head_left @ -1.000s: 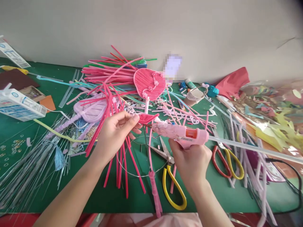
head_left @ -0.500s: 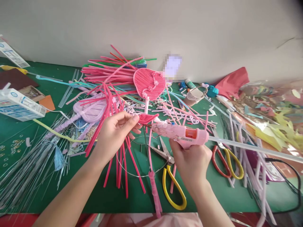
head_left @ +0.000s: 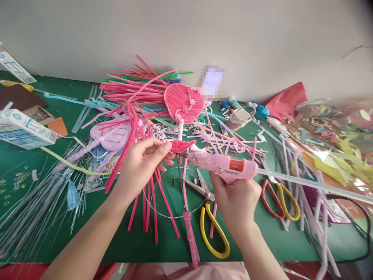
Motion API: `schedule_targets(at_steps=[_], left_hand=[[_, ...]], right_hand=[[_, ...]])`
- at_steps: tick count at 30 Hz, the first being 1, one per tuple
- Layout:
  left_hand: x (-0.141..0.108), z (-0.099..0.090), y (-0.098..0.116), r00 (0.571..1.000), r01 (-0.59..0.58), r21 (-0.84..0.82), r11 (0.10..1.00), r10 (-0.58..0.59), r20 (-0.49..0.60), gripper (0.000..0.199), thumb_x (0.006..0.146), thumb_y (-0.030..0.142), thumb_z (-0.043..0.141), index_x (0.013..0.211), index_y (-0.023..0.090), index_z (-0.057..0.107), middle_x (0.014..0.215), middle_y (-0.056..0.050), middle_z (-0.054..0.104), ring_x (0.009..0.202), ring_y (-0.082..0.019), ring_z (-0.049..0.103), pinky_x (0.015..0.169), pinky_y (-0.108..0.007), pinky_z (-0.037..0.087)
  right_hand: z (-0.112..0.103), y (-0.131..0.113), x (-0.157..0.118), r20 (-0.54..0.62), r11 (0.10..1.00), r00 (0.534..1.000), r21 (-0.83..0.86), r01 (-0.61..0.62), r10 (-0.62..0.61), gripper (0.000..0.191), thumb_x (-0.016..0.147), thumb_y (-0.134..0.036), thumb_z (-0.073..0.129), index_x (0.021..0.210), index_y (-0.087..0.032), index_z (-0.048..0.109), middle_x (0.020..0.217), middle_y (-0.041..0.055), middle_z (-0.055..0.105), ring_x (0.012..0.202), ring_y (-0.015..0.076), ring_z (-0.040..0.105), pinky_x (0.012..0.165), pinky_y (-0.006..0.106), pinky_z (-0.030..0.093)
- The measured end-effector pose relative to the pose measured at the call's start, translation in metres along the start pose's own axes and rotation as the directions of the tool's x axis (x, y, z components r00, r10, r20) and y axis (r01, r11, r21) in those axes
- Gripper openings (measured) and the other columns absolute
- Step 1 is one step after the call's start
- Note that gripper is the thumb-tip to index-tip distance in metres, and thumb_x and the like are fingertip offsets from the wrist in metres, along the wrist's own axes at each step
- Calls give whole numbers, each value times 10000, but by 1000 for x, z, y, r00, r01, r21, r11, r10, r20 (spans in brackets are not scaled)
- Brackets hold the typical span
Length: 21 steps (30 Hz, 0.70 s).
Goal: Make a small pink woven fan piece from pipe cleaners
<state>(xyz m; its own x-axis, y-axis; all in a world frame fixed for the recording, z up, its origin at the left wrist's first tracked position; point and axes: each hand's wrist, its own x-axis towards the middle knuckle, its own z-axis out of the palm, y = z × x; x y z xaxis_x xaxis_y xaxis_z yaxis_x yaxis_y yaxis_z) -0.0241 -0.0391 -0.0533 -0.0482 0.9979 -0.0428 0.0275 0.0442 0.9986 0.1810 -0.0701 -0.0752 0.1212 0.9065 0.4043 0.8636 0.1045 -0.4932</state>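
Head view: left hand [head_left: 145, 158] pinches fuzzy, pointed red piece [head_left: 182, 146]; right hand [head_left: 238, 197] grips plastic glue gun [head_left: 220, 163], nudged slightly rightward.

Diffuse light, moderately bright, fairly even on pale wall [head_left: 116, 35]. Counter [head_left: 167, 252] shaded around six o'clock. Left hand [head_left: 145, 159] and right hand [head_left: 237, 198] reasonably clear. Scraps [head_left: 346, 149] at three o'clock soft, spotted with white glare. Wire bundle [head_left: 35, 217] at eight stretched, smeared. Corner at two blackened. Pixelated patch at one.
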Motion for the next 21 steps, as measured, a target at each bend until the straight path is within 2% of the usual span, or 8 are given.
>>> schedule_targets(at_steps=[8, 13, 16, 19, 21], left_hand=[[0, -2, -2, 1000, -2, 1, 1000, 2, 7, 245, 868, 427, 722, 785, 199, 690, 738, -16, 757, 684, -165, 730, 541, -201, 555], [0, -2, -1, 1000, 4, 7, 1000, -4, -2, 258, 859, 440, 724, 795, 193, 688, 743, -27, 754, 683, -179, 733, 533, -214, 551], [1, -1, -1, 1000, 9, 13, 1000, -9, 3, 272, 859, 450, 719, 800, 186, 687, 740, -32, 748, 693, -188, 735, 529, -220, 554], [1, -2, -2, 1000, 12, 8, 1000, -13, 21, 256, 867, 443, 714, 840, 189, 700, 771, -32, 758, 712, -188, 738, 535, -221, 564], [1, -2, -2, 1000, 14, 3, 1000, -14, 26, 235, 862, 429, 726, 860, 194, 708, 770, -23, 758, 705, -180, 736, 535, -219, 568]], right_hand=[[0, 7, -3, 33, 1000, 999, -13, 1, -1, 282, 846, -378, 532, 940, -178, 707, 659, 57, 679, 588, 233, 652, 535, 300, 493], [-5, 2, -6, 33, 999, 999, -5, -33, 33, 201, 779, -373, 566, 731, -206, 665, 514, 9, 582, 488, 197, 575, 503, 288, 458], [-21, 10, 7, 48, 983, 982, -25, -180, 181, 221, 691, -428, 620, 616, -226, 568, 447, -21, 512, 438, 179, 531, 480, 287, 437], [-37, 36, 35, 84, 909, 911, -150, -389, 404, 353, 623, -565, 658, 645, -244, 511, 470, -8, 554, 443, 199, 537, 441, 301, 402], [-39, 60, 56, 170, 862, 855, -242, -446, 490, 402, 671, -635, 607, 640, -248, 500, 470, 4, 570, 428, 200, 523, 443, 309, 387]])
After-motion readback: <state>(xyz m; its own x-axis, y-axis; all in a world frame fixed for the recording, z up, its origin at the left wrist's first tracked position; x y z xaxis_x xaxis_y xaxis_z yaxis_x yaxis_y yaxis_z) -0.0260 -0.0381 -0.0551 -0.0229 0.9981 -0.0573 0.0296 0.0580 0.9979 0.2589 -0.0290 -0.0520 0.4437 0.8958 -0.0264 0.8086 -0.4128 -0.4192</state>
